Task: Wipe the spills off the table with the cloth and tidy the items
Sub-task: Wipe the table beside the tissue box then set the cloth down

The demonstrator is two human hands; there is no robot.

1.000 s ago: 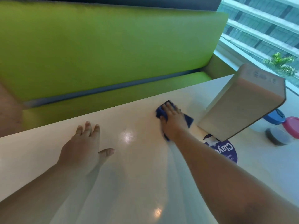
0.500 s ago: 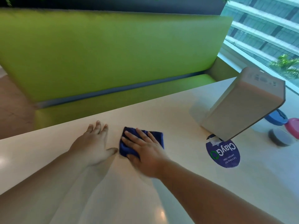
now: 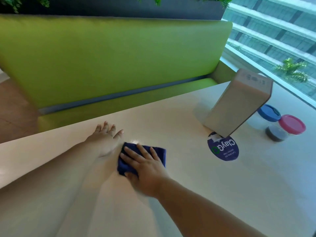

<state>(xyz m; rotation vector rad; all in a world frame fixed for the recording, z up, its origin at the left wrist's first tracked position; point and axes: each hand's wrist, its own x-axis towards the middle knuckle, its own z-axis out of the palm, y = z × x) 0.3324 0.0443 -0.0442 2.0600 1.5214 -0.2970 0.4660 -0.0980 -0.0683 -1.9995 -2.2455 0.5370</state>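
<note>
Cloth (image 3: 159, 155): dark blue, folded, roughly rectangular, long axis left-to-right on the worktop (image 3: 196, 189). Right grip (image 3: 145, 167) presses it flat, fingers straight. Left grip (image 3: 106, 141) lies flat, holding nothing, apparently touching its left edge.

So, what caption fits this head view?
Right hand presses blue cloth on table; left hand rests flat beside it.

Cloth (image 3: 160, 155): dark blue, folded to a rough rectangle, lying flat on the pale, glossy worktop (image 3: 196, 194). It is pinned under the spread fingers (image 3: 132, 153) of the right hand (image 3: 147, 168), with its far and left edges showing. Items are grouped toward the worktop's right end, well apart from the cloth. Tall beige box (image 3: 239, 103), standing. Beside it, blue-lidded tub (image 3: 269, 112), pink-lidded tub (image 3: 292, 124), small clear tub (image 3: 276, 134) with dark contents.
</note>
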